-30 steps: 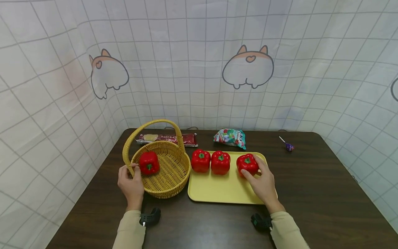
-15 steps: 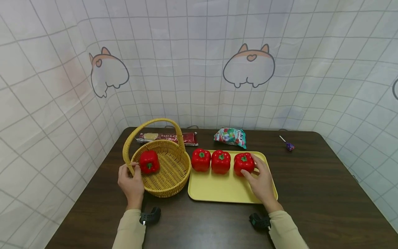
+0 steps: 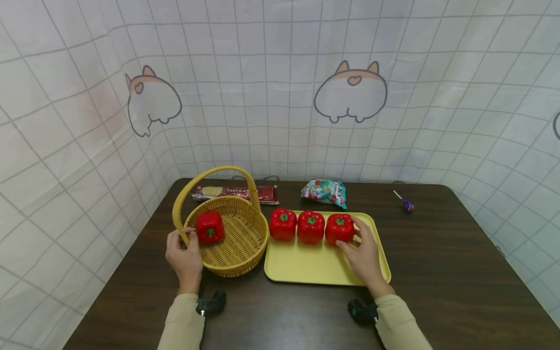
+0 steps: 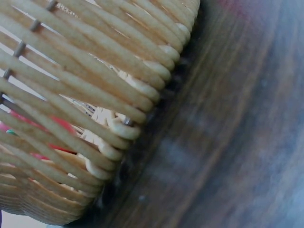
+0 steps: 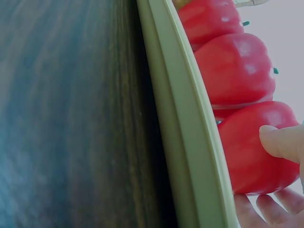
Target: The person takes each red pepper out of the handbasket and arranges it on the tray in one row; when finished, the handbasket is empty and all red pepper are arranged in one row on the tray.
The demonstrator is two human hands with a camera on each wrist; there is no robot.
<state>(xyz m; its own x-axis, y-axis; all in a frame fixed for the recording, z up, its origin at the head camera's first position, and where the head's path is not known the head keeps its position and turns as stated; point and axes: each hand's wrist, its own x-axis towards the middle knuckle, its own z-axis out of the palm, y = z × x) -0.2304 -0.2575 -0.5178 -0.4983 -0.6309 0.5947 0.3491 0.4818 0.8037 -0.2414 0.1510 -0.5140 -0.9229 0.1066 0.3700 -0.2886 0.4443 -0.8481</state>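
My left hand (image 3: 184,255) grips the left side of a yellow wicker basket (image 3: 240,253), where the tall handle meets the rim. Inside the basket, on the left, lies a red bell pepper (image 3: 210,227). Three more peppers form a row along the far side of a yellow tray (image 3: 302,267): a left pepper (image 3: 282,225), a middle pepper (image 3: 310,227) and a right pepper (image 3: 339,230). My right hand (image 3: 365,255) holds the right pepper, thumb on the near side and fingers on its right. The right wrist view shows the thumb (image 5: 280,140) against that pepper.
Behind the basket lies a long dark red snack packet (image 3: 267,195). A teal candy bag (image 3: 324,192) is behind the tray, and a purple lollipop (image 3: 408,206) lies at the back right. A white grid-patterned curtain (image 3: 280,97) hangs behind the dark table (image 3: 455,272).
My right hand has slid the right pepper leftward along the tray, closing the gap to the middle pepper. The left hand and basket stay in place.
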